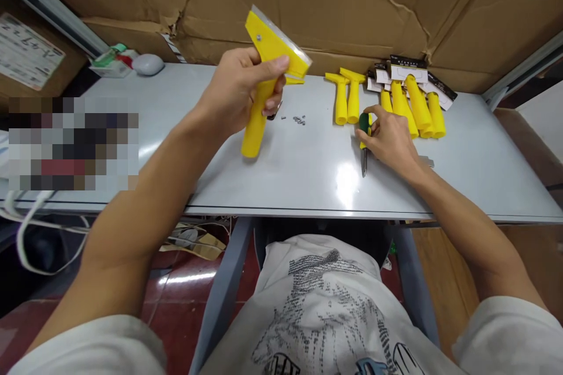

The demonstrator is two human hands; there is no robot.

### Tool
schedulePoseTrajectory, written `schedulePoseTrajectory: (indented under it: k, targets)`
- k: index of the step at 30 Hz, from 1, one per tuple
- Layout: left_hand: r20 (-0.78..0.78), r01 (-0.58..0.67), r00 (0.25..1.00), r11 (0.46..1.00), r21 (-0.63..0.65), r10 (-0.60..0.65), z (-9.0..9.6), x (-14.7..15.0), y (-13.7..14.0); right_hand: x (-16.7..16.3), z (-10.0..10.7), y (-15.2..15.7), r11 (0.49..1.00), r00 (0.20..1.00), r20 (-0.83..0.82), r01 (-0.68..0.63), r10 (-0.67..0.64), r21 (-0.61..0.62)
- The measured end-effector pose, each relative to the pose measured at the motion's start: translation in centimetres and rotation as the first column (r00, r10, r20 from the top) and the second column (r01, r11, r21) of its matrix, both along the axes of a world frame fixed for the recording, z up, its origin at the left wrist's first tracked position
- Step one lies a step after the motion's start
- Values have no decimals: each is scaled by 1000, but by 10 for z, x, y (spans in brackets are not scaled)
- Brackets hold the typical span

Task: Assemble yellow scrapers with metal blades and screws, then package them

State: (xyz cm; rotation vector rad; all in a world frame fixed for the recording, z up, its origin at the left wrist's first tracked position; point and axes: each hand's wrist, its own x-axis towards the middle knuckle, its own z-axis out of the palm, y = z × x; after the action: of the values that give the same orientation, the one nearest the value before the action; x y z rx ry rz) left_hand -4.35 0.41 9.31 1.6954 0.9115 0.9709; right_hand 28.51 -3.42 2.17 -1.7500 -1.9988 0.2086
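Raised above the table, my left hand (246, 85) is closed around a yellow scraper (275, 47), its wide metal blade pointing up and to the right. One screw head shows on the scraper's face. At the right, my right hand (389, 135) has its fingers closed on the green and yellow handle of a screwdriver (365, 129), whose metal shaft points toward the table's front edge. Small loose screws (299, 120) lie between the two hands. Two yellow scraper handles (347, 94) lie just behind the screwdriver. Part of a yellow piece behind my left hand is hidden.
Several yellow scrapers (416, 108) with black and white cards are piled at the right. A flat metal piece (426, 161) lies by my right wrist. A grey mouse (148, 64) and a small clear box (112, 63) stand back left. Cardboard (308, 6) lines the back edge.
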Motion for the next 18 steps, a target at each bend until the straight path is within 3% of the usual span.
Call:
schedulePoseTrajectory:
  k: [5,9,11,13,16,18]
  targets:
    - [-108,-2,994,998,-65,-5,-6,-15,17,6,-4,0,999,999,44,-23,22,31]
    - [5,-40,999,990,-138,41,-21,-9,20,10,4,-3,995,996,80,26,-34,95]
    - [43,-15,999,989,-148,21,-26,0,14,7,10,-7,981,999,21,30,-35,190]
    - [59,37,998,986,-165,-28,-30,11,4,1,15,-13,967,990,-120,-40,73,253]
    - [143,136,984,961,-239,-103,-34,22,-11,-9,15,-22,952,840,-453,-233,300,199]
    - [203,213,966,940,-266,-161,-37,25,-18,-14,12,-25,936,702,-626,-318,340,153]
